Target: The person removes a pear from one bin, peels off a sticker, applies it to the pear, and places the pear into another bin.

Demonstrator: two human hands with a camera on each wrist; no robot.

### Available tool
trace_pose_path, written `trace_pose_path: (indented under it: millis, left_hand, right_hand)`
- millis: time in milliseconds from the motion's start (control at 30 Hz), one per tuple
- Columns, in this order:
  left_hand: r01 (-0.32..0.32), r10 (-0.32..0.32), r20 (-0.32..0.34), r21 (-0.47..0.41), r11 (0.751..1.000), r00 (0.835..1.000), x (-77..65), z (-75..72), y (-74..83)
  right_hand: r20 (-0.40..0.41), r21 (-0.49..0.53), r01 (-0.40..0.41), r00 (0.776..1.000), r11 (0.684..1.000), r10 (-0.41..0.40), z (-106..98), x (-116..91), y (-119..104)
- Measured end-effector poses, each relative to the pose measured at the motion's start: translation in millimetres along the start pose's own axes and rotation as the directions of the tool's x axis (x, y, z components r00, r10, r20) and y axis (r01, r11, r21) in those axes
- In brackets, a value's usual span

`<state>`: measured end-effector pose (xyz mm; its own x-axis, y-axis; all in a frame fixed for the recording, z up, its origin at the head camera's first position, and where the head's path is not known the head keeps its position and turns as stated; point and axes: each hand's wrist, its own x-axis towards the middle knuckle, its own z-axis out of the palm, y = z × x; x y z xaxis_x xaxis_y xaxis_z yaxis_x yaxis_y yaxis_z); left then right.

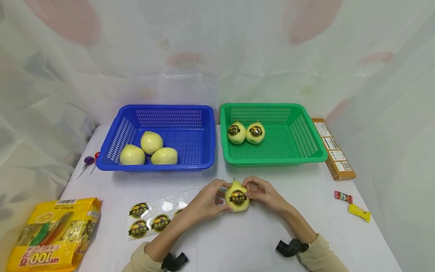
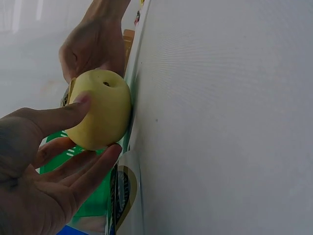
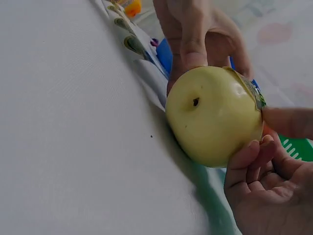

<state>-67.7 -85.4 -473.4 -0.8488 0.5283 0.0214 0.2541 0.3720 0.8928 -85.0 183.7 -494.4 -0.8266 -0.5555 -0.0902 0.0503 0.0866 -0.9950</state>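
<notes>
A pale yellow pear (image 1: 238,186) stands upright on the white table between both hands, stem up. On its front is a round black-and-gold fruit sticker (image 1: 239,198). My left hand (image 1: 205,200) holds the pear from the left, with the thumb on its side and the fingers around behind. From the right, my right hand (image 1: 266,193) grips it, thumb at the sticker's edge and curled fingers against the flank. The right wrist view shows the pear's bottom (image 3: 195,102) and the sticker edge standing slightly off the skin (image 3: 239,78). A clear sticker sheet (image 1: 170,200) lies partly under my left forearm.
Behind are a blue basket (image 1: 183,166) with three plain pears (image 1: 151,142) and a green basket (image 1: 278,160) with two stickered pears (image 1: 255,138). A yellow candy bag (image 1: 56,234) and lollipops (image 1: 89,160) lie left; a brown box (image 1: 334,151) and wrapped candies (image 1: 359,212) right.
</notes>
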Motion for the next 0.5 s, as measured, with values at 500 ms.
trace_pose_path:
  millis: [500]
  left_hand:
    - [-0.079,0.084,-0.019,0.177,0.981,0.996,-2.6,-0.4,1.8]
  right_hand:
    - [-0.167,-0.217,-0.089,0.984,0.972,0.053,19.8,-17.9,-20.6]
